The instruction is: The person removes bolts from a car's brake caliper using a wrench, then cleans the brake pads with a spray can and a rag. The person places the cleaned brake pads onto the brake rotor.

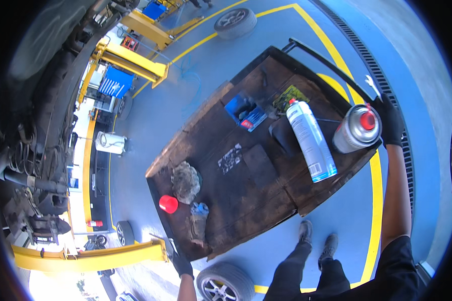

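Note:
My gloved right hand (389, 120) grips a silver wrench (370, 84) at the right end of a dark cart top (246, 210), beside an upright spray can (359, 128) with a red nozzle. My gloved left hand (180, 262) is closed round a silver tool (174, 245) at the near left corner. On the dirty board are a lying white-and-blue spray can (311, 145), a blue packet (245, 110), a green-yellow packet (291, 98), a dark pad (256, 168), a grimy rag (186, 183), a red cap (168, 204) and a soiled glove (198, 226).
A raised car's underside (35, 150) fills the left, with yellow lift arms (85, 256). Loose wheels (225, 281) lie near and far (235, 23) on the blue floor. A blue tool chest (115, 80) and white drum (110, 143) stand left. A floor drain (346, 40) runs along the right.

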Tool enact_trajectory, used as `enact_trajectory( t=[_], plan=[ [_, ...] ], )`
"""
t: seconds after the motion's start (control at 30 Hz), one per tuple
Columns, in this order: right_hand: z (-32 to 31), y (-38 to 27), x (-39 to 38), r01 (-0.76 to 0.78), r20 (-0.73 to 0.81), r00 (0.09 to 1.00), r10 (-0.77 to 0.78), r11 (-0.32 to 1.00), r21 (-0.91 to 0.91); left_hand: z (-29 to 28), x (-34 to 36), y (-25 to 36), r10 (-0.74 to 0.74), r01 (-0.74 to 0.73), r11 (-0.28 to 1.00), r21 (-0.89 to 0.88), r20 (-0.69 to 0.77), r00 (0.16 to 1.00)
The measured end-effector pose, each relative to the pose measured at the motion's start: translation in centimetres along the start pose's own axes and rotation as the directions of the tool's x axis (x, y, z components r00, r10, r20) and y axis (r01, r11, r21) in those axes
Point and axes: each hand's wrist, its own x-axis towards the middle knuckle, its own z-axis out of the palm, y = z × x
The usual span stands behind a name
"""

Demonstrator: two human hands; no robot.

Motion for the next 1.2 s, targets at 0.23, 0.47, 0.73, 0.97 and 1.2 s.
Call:
enact_trajectory(
  t=[0.23, 0.47, 0.73, 0.97, 1.2],
  plan=[
    [-2.4, 8.7, -7.7, -0.282, 0.155, 0.959, 0.236, 0.794, 0.539, 1.3, 5.2, -4.0, 0.118, -0.161, 0.976, -0.149, -0.267, 0.957],
    [-2.8, 13.7, -19.2, -0.349, 0.139, 0.922, 0.362, 0.618, 0.704, -0.1, 11.6, -4.3, 0.145, -0.155, 0.986, -0.055, -0.159, 0.977],
    [-3.5, 9.0, -26.2, -0.280, -0.044, 0.872, 0.488, 0.570, 0.773, -0.1, 16.3, -4.8, 0.322, -0.322, 0.939, -0.120, -0.018, 0.946],
    [-10.8, 3.3, -29.8, -0.146, 0.043, 0.986, 0.159, 0.966, -0.211, -1.9, 14.1, -2.5, 0.220, -0.242, 0.963, -0.114, -0.177, 0.959],
    [-17.2, -10.9, -42.8, 0.044, 0.419, 0.902, -0.106, 0.987, 0.156, -1.0, -0.1, 10.0, 0.092, 0.462, 0.525, -0.714, 0.588, 0.804]
  ],
)
